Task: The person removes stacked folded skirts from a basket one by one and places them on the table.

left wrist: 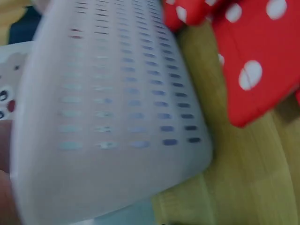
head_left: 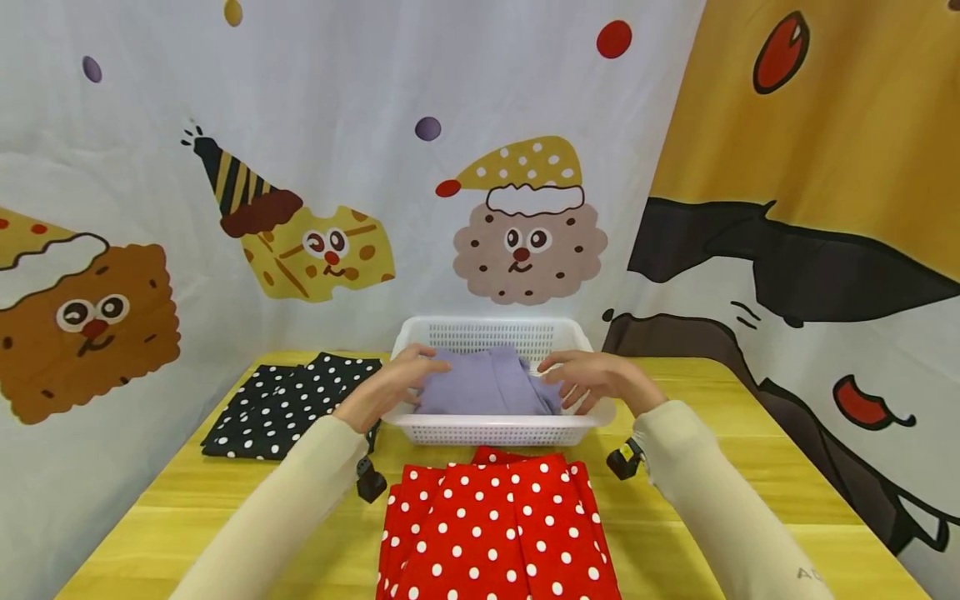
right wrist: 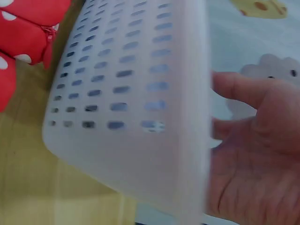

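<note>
A white perforated plastic basket stands at the back of the table with a folded lavender cloth lying inside. My left hand reaches over the basket's left side, fingers loosely bent near the cloth's left edge. On the other side my right hand hangs over the rim, its fingers spread beside the cloth's right edge. Whether the fingertips touch the cloth cannot be made out. The basket wall hides part of the right hand in the right wrist view; the left wrist view catches only a sliver of the left hand.
Folded red cloth with white dots lies in front of the basket. Black cloth with white dots lies to its left on the wooden table. A printed curtain hangs close behind.
</note>
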Demonstrator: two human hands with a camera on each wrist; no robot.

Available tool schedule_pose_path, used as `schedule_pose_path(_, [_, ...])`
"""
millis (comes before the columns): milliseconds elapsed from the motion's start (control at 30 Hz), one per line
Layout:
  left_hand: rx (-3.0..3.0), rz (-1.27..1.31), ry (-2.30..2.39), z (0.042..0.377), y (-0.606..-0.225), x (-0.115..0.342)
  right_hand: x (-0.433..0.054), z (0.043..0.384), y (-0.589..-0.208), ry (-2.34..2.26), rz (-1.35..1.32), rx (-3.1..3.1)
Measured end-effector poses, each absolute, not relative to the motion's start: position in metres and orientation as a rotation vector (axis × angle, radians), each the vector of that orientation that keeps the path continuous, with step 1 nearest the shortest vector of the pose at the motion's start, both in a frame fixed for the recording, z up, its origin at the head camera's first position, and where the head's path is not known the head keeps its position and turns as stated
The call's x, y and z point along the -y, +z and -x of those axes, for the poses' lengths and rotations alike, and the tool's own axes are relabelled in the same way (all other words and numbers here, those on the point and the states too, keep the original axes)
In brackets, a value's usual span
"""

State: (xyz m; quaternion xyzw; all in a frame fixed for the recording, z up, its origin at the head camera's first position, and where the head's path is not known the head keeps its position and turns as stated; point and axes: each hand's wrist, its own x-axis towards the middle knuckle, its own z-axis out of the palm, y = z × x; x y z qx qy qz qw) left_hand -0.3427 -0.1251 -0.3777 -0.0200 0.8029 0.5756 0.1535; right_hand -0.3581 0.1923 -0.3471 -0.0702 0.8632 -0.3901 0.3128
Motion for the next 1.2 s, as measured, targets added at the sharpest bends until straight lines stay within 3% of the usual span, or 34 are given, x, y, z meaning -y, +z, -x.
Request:
schedule_pose_path(300, [-2.294, 0.247, 1.584, 0.356, -0.390, 0.107, -0.175, 0.373, -0.371, -1.000, 0.049, -2.337])
schedule_pose_path(700, [-2.421, 0.191, 1.457, 0.361, -0.400, 0.100, -0.176, 0.380, -0.397, -1.293, -0.104, -2.298])
schedule_pose_path(900, [-2.471, 0.108, 1.395, 0.356, -0.406, 0.096, -0.174, 0.376, -0.411, -1.334, -0.061, -2.295])
schedule_pose_path(1200, [-2.296, 0.217, 1.596, 0.359, -0.406, 0.104, -0.170, 0.374, -0.403, -1.375, 0.017, -2.238])
